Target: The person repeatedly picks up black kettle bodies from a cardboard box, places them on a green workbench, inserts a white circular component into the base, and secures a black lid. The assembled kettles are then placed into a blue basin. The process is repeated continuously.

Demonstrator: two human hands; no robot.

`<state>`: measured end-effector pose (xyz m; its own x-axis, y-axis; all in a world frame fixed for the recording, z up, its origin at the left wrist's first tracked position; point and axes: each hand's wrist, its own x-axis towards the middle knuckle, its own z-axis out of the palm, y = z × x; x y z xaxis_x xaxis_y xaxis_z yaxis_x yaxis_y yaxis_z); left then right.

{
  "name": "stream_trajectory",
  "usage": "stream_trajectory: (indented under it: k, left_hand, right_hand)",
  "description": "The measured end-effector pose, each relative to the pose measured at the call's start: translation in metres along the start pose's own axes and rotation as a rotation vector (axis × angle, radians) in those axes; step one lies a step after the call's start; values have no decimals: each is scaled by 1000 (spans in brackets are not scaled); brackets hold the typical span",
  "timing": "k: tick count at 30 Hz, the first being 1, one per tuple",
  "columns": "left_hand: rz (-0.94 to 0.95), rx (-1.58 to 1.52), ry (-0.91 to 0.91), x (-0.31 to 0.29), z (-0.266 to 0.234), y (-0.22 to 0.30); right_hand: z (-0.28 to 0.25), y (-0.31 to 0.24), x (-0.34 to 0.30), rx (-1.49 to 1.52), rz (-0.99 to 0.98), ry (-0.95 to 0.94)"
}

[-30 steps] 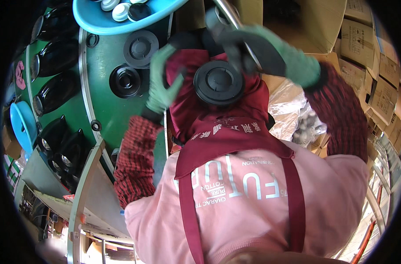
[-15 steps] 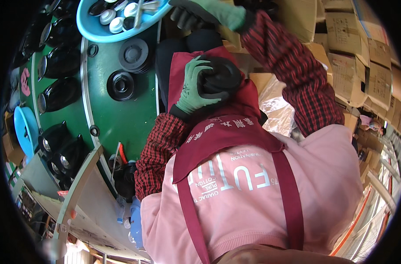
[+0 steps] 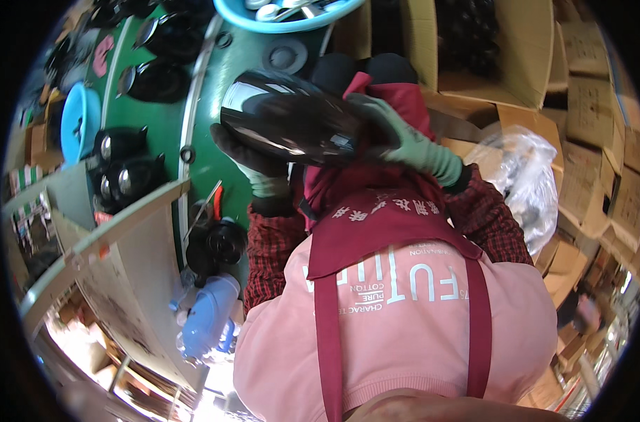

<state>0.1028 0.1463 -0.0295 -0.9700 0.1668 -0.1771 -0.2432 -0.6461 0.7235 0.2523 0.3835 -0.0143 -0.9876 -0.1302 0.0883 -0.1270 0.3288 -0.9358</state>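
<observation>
A large, glossy black rounded hollow-looking shell [image 3: 285, 112] is held over my lap, tilted, its shiny bulge toward the green table. My left hand [image 3: 253, 158], in a green glove with a dark palm, supports its near left side from below. At the other end my right hand [image 3: 408, 144], gloved alike, has its fingers wrapped round the shell's narrower right end. That end is partly blurred and hidden by the glove, so its shape cannot be made out. Beyond the shell a flat black disc [image 3: 285, 55] lies on the table [image 3: 211, 91].
A light blue basin [image 3: 292, 28] with white and black parts stands at the far edge. Similar black shells [image 3: 154, 81] line the table on the left, near another blue basin [image 3: 88, 126]. Open cartons [image 3: 538, 63] and a clear plastic bag [image 3: 531, 169] are on the right.
My right hand has come down from near the far basin to my lap. The round black part is no longer seen in my left hand; both hands now grip the large shell. The view has shifted.
</observation>
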Motion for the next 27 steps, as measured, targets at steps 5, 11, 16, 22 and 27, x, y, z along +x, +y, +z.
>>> stream_trajectory:
  k: [5,11,16,22,27]
  left_hand:
    - [-495,-95,-61,-32,-107,8]
    - [-138,485,581,-80,-140,17]
    - [248,860,316,-95,-119,32]
    - [407,1253,52,-96,-112,37]
    - [414,1433,54,-94,-108,38]
  right_hand:
    - [90,1,50,-57,133,17]
    - [143,15,78,-211,204,-119]
    - [158,14,81,-455,125,-201]
    - [153,19,79,-387,112,-189]
    - [142,20,81,-295,169,-300]
